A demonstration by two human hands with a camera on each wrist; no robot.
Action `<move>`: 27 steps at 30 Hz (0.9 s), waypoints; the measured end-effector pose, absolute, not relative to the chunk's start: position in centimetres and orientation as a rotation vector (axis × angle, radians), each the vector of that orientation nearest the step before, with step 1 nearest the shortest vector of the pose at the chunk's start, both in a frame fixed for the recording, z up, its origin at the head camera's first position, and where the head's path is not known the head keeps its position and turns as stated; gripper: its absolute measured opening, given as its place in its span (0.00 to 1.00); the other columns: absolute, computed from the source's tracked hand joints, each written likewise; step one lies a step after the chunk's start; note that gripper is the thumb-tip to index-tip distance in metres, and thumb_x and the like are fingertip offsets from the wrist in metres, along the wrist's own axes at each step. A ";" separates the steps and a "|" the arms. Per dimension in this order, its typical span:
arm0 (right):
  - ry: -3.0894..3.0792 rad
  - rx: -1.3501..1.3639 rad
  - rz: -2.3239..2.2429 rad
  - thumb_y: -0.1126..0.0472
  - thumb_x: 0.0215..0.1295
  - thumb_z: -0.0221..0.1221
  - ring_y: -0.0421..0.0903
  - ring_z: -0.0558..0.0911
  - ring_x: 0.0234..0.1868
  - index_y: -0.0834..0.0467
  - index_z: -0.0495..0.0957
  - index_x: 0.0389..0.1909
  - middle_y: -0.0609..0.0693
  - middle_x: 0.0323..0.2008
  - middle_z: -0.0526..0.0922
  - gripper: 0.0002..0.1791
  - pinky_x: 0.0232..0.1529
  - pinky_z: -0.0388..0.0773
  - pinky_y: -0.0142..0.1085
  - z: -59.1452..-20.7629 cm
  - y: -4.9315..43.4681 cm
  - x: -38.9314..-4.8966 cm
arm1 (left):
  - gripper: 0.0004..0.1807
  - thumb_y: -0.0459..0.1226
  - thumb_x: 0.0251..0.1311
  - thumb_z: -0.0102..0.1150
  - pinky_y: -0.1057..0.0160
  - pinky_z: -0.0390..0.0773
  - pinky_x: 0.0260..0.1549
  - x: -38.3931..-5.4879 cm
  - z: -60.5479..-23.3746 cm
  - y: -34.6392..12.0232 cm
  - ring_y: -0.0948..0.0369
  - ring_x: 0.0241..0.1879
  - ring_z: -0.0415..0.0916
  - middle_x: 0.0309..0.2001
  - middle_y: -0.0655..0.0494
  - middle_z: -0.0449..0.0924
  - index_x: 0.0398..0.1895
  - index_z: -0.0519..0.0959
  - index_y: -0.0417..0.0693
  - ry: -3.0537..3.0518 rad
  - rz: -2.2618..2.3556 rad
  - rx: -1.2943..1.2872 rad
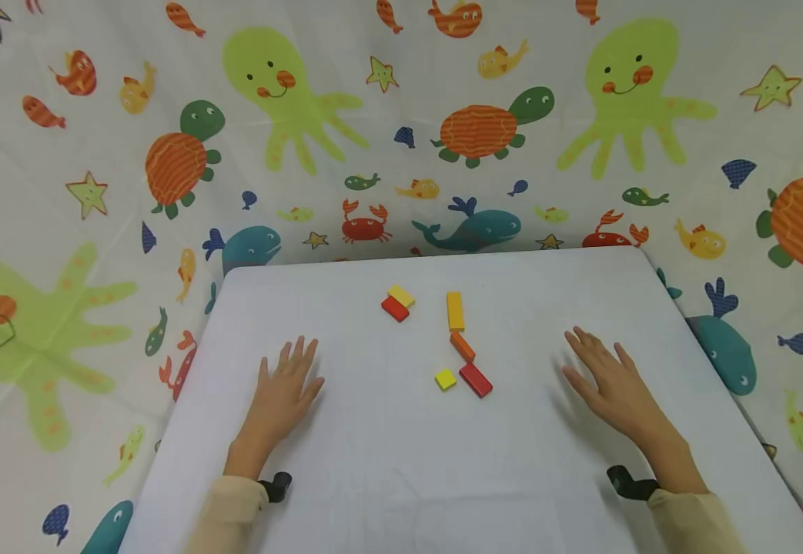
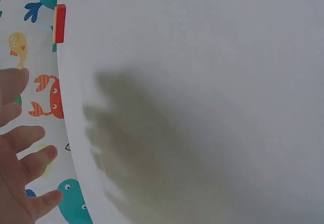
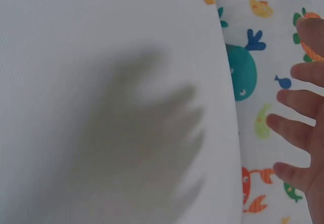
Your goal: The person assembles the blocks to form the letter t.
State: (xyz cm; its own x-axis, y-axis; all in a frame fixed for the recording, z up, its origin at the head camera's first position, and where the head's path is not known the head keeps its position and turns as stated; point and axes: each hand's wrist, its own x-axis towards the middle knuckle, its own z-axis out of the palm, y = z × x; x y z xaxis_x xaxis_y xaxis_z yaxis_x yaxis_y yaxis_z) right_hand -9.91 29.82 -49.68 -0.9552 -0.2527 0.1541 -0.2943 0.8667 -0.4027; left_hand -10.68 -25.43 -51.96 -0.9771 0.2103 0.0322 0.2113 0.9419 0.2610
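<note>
My left hand (image 1: 285, 396) hovers over the left half of the white table with its fingers straight and spread, holding nothing. On the other side my right hand (image 1: 612, 388) is likewise spread above the table, its shadow beneath it. Between the hands lie small coloured blocks. A red block (image 1: 395, 308) touches a light yellow block (image 1: 401, 296) toward the back. To their right, a long yellow-orange block (image 1: 455, 312), an orange block (image 1: 463, 347) and a larger red block (image 1: 476, 380) form a bent line. A small bright yellow square block (image 1: 446, 379) lies left of that red one.
The white table (image 1: 373, 462) has rounded far corners. Behind it and along both sides hangs a cloth (image 1: 387, 100) printed with sea animals. A black wrist camera mount (image 1: 276, 487) is on the left wrist, another black mount (image 1: 630, 483) on the right.
</note>
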 end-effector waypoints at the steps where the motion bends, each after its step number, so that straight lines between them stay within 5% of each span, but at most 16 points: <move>1: -2.929 0.429 0.671 0.51 0.76 0.59 0.67 0.65 0.77 0.54 0.59 0.82 0.64 0.78 0.65 0.38 0.78 0.48 0.70 -49.8 29.6 -10.1 | 0.40 0.48 0.77 0.53 0.25 0.47 0.75 -10.7 -52.1 -25.0 0.37 0.81 0.52 0.82 0.40 0.54 0.84 0.52 0.47 -3.081 -0.447 -0.324; 11: -2.802 0.466 0.847 0.55 0.75 0.61 0.66 0.76 0.69 0.59 0.68 0.76 0.64 0.71 0.75 0.31 0.71 0.63 0.68 -51.3 27.2 -11.6 | 0.31 0.40 0.74 0.59 0.37 0.74 0.66 -11.3 -53.5 -20.1 0.43 0.65 0.80 0.66 0.46 0.82 0.77 0.67 0.50 -2.860 -0.849 -0.191; 18: -2.797 0.432 1.011 0.58 0.76 0.61 0.65 0.76 0.70 0.59 0.70 0.74 0.62 0.71 0.77 0.29 0.69 0.71 0.63 -51.8 25.2 -12.8 | 0.27 0.40 0.74 0.59 0.42 0.76 0.65 -12.4 -53.9 -15.6 0.51 0.62 0.80 0.63 0.54 0.83 0.75 0.71 0.56 -2.776 -1.174 -0.177; 27: -2.800 0.361 1.276 0.54 0.79 0.57 0.60 0.70 0.76 0.54 0.71 0.75 0.57 0.73 0.75 0.26 0.75 0.66 0.61 -52.8 23.0 -13.9 | 0.24 0.36 0.74 0.59 0.47 0.78 0.63 -14.0 -54.8 -10.8 0.54 0.62 0.78 0.63 0.57 0.83 0.71 0.75 0.56 -2.690 -1.420 -0.289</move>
State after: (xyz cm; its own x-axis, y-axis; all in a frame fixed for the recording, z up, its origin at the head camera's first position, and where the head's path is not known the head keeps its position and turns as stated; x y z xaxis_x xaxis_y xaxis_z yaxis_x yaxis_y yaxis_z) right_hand -13.86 23.00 -52.79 -0.9720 -0.1923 0.1353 -0.2283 0.6338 -0.7390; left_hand -14.00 -10.75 -54.78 -0.9784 0.1265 0.1633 0.2062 0.5508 0.8087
